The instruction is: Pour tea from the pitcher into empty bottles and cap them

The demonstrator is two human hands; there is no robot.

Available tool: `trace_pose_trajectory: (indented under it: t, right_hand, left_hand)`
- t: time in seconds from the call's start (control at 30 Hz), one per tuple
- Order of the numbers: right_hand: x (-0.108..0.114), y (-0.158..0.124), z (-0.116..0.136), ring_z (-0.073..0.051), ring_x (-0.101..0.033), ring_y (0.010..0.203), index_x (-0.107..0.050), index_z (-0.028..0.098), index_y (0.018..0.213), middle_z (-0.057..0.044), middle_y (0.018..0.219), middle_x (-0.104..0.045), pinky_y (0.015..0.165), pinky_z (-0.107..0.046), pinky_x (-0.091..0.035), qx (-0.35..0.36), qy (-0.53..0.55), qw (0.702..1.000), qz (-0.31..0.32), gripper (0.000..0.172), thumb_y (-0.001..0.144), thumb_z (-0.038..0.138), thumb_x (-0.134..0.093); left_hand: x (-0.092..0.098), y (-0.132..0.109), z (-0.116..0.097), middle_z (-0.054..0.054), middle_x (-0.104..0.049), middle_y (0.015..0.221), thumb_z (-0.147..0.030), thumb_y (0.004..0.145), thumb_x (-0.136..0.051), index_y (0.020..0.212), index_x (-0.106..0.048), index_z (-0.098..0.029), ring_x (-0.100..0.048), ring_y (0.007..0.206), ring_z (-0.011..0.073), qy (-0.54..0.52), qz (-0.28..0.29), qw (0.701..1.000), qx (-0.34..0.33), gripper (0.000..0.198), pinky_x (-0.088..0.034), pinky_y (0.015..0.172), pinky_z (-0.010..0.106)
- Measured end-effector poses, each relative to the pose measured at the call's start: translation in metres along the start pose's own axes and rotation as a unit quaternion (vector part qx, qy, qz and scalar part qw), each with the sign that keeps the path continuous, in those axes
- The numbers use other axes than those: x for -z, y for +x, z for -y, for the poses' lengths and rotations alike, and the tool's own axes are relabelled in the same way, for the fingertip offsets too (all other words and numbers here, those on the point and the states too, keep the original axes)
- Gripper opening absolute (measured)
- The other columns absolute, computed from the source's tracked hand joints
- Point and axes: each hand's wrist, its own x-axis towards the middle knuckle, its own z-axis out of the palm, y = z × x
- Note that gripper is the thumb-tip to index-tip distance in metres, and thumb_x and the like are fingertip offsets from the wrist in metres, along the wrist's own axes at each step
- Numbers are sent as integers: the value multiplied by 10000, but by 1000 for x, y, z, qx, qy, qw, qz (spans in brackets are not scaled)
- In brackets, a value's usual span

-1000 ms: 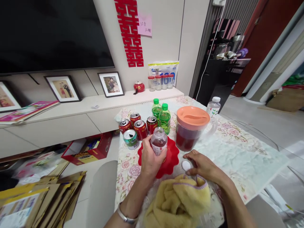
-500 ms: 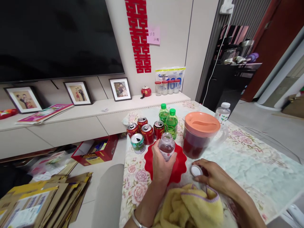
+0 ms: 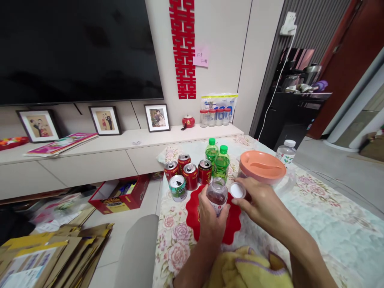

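My left hand [image 3: 211, 218] is wrapped round a small clear bottle [image 3: 217, 194] with dark red liquid in it, standing open-topped on a red scalloped mat [image 3: 232, 224]. My right hand [image 3: 258, 204] pinches a white bottle cap [image 3: 237, 190] just to the right of the bottle's mouth, a little above it. A clear pitcher with an orange lid [image 3: 261, 167] stands right behind my right hand, its red contents mostly hidden.
Several red cans [image 3: 191, 175], a green can [image 3: 178, 187] and two green bottles [image 3: 221, 162] stand behind the mat on the floral tablecloth [image 3: 315, 216]. A water bottle [image 3: 286, 151] is at the far right. A yellow towel [image 3: 249, 270] lies near me. Cardboard [image 3: 45, 252] is piled on the floor.
My right hand has lifted the white cap off the table by the towel and carried it up and left to the bottle's mouth. The left hand has kept its hold on the bottle.
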Motion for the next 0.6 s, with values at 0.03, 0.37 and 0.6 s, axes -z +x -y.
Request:
trace_pose_trajectory:
  t: [0.03, 0.37, 0.6]
  right_hand:
    - [0, 7, 3, -317, -706, 992, -699, 148, 1158, -141, 1082, -745, 828, -413, -541, -7, -32, 999, 9, 277, 893, 178, -623]
    - [-9, 10, 6, -318, -726, 1013, -668, 130, 1285, -154, 1118, -728, 857, -439, -569, 15, -22, 999, -45, 386, 904, 192, -660]
    - [-13, 9, 4, -283, -730, 1003, -674, 143, 1276, -137, 1104, -741, 857, -416, -590, 69, 9, 994, -88, 374, 903, 157, -659]
  left_hand:
    - [0, 0, 1, 208, -584, 1441, -272, 824, -706, 1453, -387, -184, -599, 1337, 343, 1, -1, 1000, -1, 710, -486, 1115, 522]
    - [-2, -1, 3, 235, -571, 1440, -277, 875, -670, 1459, -387, -173, -607, 1319, 347, 9, -3, 1000, -16, 657, -504, 1092, 541]
    - [-3, -2, 5, 228, -595, 1412, -262, 886, -672, 1469, -384, -180, -637, 1279, 334, 24, -17, 999, -31, 655, -538, 1054, 518]
